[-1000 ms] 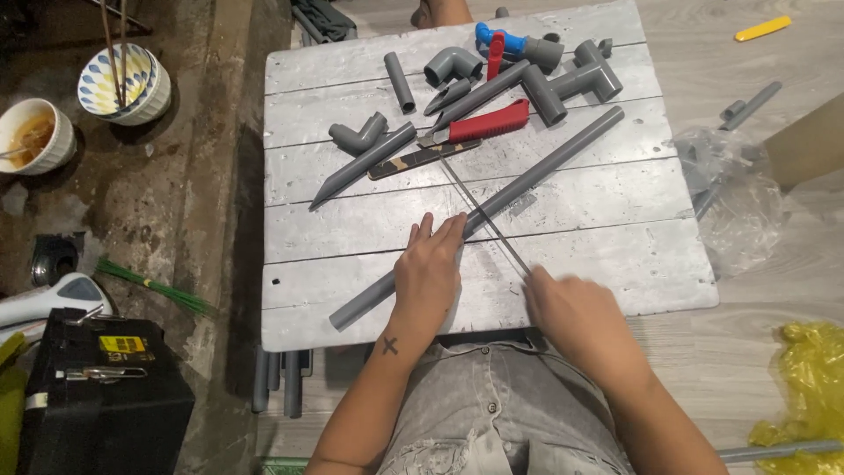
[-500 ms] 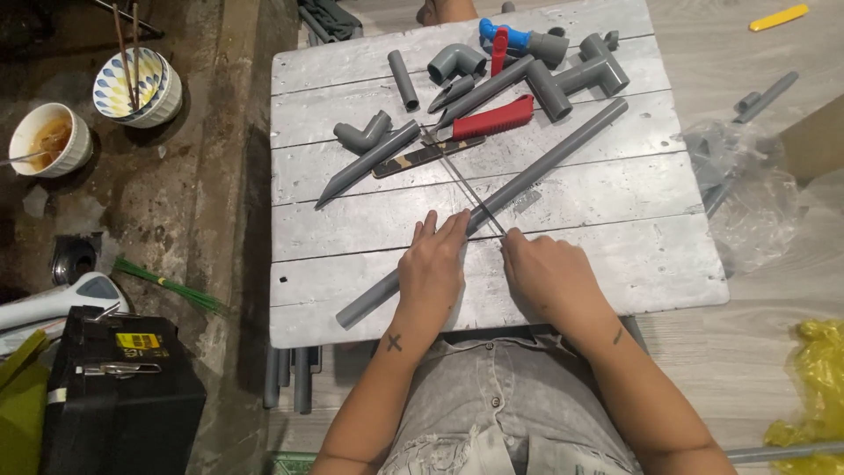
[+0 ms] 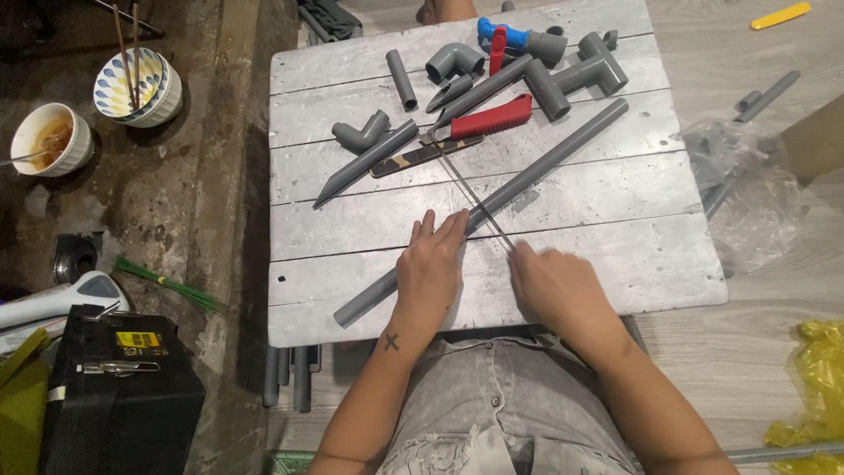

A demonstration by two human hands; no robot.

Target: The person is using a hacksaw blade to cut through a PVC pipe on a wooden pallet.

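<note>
Both hands sit low over the near edge of the silver plank table (image 3: 615, 220). Her left hand (image 3: 431, 264) lies flat with fingers spread, pressing the long grey pipe (image 3: 492, 204) down onto the boards. Her right hand (image 3: 554, 286) is closed around the near end of a thin hacksaw blade (image 3: 475, 195), though it is blurred, so the grip itself is hard to read. That pipe runs on a diagonal, from the near left by her lap up to the far right, and the blade crosses it just beyond the left fingertips, its far end reaching toward the red-handled tool (image 3: 491, 117). So the crossing point lies between the two hands, closer to the left one. Further back lies a clutter of grey elbows and tees (image 3: 576, 72) and a short cut pipe (image 3: 367, 161). Compared with a second ago, the right hand has come forward from the table's edge onto the blade; the left hand has stayed planted on the pipe
</note>
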